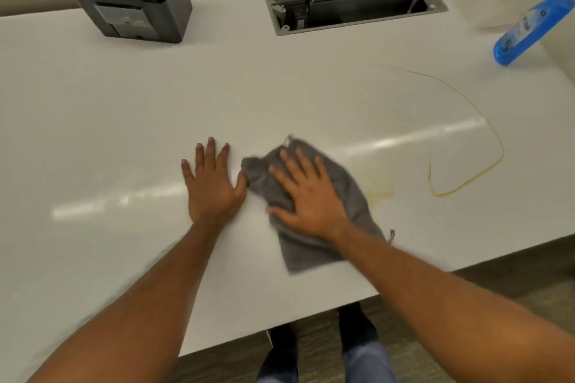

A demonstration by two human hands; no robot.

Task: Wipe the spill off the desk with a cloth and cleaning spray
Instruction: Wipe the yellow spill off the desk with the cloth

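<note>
On the near middle of the tabletop (124,134), the right grip (306,193) lies flat on the cloth (351,196), fingers straight and spread, pressing down rather than pinching. Just beside it the left grip (213,183) rests open on the bare surface, thumb at the cloth's left corner. The cloth is grey, soft and rumpled. It looks light and limp, so it should slide easily under a flat palm but may bunch, and pressing on its middle seems the best hold. A faint yellow smear (381,195) sits at its right edge. Farther right, well apart, the spill (501,154) loops as a thin yellow line. The blue spray bottle (529,29) shows blurred at the far right
</note>
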